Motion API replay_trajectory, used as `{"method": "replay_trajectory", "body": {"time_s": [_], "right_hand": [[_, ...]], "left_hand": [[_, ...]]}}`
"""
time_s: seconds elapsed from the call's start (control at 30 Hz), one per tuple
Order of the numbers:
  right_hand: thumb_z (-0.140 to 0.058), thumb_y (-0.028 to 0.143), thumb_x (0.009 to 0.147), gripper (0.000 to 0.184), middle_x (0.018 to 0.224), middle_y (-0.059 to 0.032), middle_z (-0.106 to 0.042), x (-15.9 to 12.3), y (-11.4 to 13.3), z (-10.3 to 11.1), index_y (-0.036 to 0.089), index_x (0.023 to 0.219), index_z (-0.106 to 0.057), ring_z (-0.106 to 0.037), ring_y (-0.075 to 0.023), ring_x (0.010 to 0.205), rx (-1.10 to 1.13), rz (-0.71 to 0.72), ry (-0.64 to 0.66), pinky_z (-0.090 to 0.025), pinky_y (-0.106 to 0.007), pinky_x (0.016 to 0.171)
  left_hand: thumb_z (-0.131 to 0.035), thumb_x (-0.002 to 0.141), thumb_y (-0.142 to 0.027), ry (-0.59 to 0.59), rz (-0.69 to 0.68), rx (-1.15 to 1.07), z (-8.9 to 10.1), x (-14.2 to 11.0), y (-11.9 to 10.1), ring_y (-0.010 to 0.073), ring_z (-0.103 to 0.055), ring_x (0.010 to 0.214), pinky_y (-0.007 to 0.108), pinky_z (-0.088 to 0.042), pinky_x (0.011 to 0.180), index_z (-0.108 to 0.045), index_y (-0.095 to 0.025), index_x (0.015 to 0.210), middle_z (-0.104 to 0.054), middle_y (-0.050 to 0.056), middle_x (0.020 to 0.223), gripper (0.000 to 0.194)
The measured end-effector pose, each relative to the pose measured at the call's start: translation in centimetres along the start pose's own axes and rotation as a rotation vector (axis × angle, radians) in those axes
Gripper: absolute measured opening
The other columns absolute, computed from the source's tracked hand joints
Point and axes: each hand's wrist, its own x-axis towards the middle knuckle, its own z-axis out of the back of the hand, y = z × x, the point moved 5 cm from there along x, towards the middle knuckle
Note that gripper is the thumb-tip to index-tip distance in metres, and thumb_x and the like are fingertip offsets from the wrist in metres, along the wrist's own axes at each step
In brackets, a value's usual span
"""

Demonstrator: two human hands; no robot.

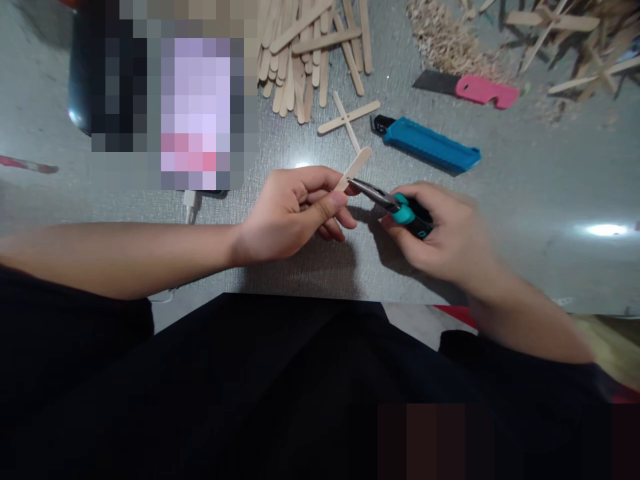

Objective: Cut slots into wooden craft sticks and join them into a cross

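Observation:
My left hand (305,210) pinches a wooden craft stick (356,167) between thumb and fingers, its rounded end pointing up and to the right. In my right hand (440,230) are needle-nose pliers (387,199) with teal and black handles, the fingers wrapped round them. The tip of the pliers meets the stick's edge just above my left thumb; whether the jaws grip the wood I cannot make out. Just beyond the held stick lies a cross of two thin craft sticks (345,119) on the table.
A blue utility knife (433,143) and a pink-handled blade (487,91) lie beyond my right hand. Loose craft sticks (313,57) are piled at the back, beside wood shavings (445,40). More stick crosses (553,20) sit far right. A white cable (190,207) runs near my left forearm.

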Motion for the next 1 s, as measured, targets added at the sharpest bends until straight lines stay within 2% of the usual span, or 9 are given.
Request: {"method": "replay_trajectory", "body": {"time_s": [0.2,0.4,0.6,0.67,0.83,1.0], "right_hand": [[-0.076,0.027,0.098,0.017,0.098,-0.0073,-0.081,0.00,-0.04,-0.11,0.027,0.114,-0.072,-0.080,-0.0335,0.088,0.009,0.017,-0.003,-0.058,-0.048,0.073],[-0.076,0.029,0.098,0.022,0.104,-0.0089,-0.081,-0.06,-0.63,-0.15,0.032,0.119,-0.073,-0.079,-0.0382,0.094,0.034,0.013,-0.006,-0.061,-0.055,0.079],[-0.071,0.028,0.103,0.019,0.109,-0.0108,-0.080,0.00,-0.32,-0.19,0.033,0.122,-0.071,-0.078,-0.0370,0.100,-0.011,0.002,0.043,-0.063,-0.057,0.083],[-0.070,0.029,0.103,0.017,0.106,-0.0110,-0.080,0.05,-0.27,-0.16,0.032,0.120,-0.070,-0.077,-0.0364,0.096,-0.019,0.016,0.018,-0.062,-0.057,0.081],[-0.073,0.028,0.098,0.019,0.102,-0.0112,-0.079,0.17,-0.35,-0.30,0.028,0.117,-0.069,-0.077,-0.0360,0.092,-0.014,0.042,-0.016,-0.060,-0.054,0.076],[-0.072,0.023,0.100,0.021,0.105,-0.0112,-0.080,0.10,-0.22,-0.32,0.031,0.119,-0.069,-0.078,-0.0375,0.096,-0.026,0.021,0.014,-0.062,-0.056,0.079]], "left_hand": [[-0.078,0.110,-0.030,0.013,-0.018,-0.018,0.08,0.03,0.05,0.0144,-0.081,0.064,0.026,-0.070,0.063,-0.076,-0.018,0.106,-0.085,0.003,0.084,0.013],[-0.073,0.113,-0.035,0.068,-0.044,-0.103,0.11,0.22,0.29,0.0155,-0.082,0.061,0.024,-0.068,0.059,-0.075,-0.014,0.113,-0.087,0.005,0.080,0.021],[-0.067,0.116,-0.031,0.069,-0.049,-0.133,0.15,0.26,0.17,0.0169,-0.083,0.060,0.023,-0.068,0.056,-0.075,-0.010,0.113,-0.086,0.007,0.080,0.022],[-0.067,0.116,-0.030,0.069,-0.047,-0.132,0.20,0.29,0.17,0.0169,-0.083,0.060,0.024,-0.068,0.056,-0.075,-0.009,0.114,-0.086,0.007,0.079,0.022],[-0.067,0.116,-0.033,0.080,-0.026,-0.112,0.07,0.33,0.39,0.0170,-0.082,0.061,0.025,-0.067,0.058,-0.074,-0.011,0.115,-0.086,0.007,0.080,0.024],[-0.066,0.117,-0.036,0.032,0.007,-0.025,0.07,0.27,0.50,0.0167,-0.082,0.061,0.026,-0.066,0.058,-0.075,-0.016,0.114,-0.084,0.004,0.079,0.022]]}}
